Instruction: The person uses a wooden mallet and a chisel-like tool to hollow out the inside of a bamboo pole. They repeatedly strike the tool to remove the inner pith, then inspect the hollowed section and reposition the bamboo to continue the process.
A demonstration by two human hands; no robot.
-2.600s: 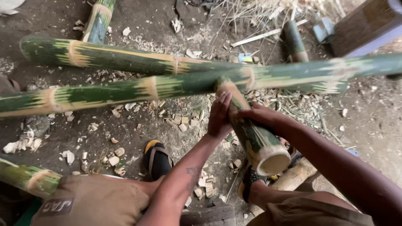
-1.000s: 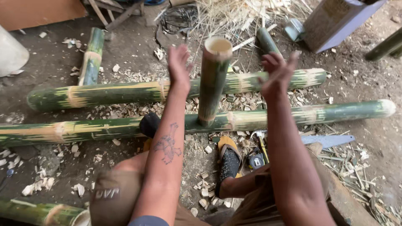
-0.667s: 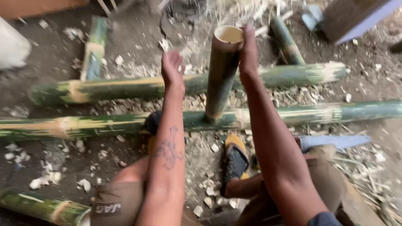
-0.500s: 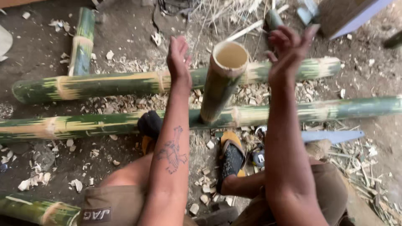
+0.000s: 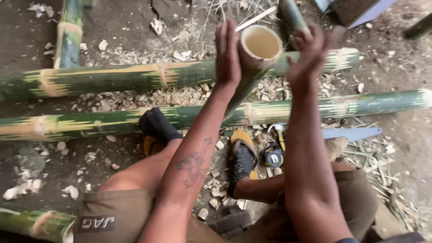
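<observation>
Presently steadying a short bamboo section, hollow end up, between two raised hands. Standing tilted, upper rim leaning toward the camera, lower end dropping down behind the left forearm toward the near long bamboo pole on the ground. Pressing the left hand flat against the left side of the section, fingers straight and together, palm touching the green wall just below the rim (no wrapping of the fingers, an open flat palm only). Holding the right hand open on the other side, fingers spread and slightly curled, blurred; near the rim but showing a gap, so contact cannot be confirmed. Grasping nothing in either hand. Lying across the ground beyond: a second long bamboo pole, roughly parallel to the first, with wood chips scattered between and around both. Resting against the near pole: a foot in a dark sandal; a second sandalled foot planted just behind it, closer to the body. Lying beside that foot: a yellow tape measure, and further right a saw blade flat on the dirt. Showing at the lower left: another bamboo piece, partly cut off by the frame.
</observation>
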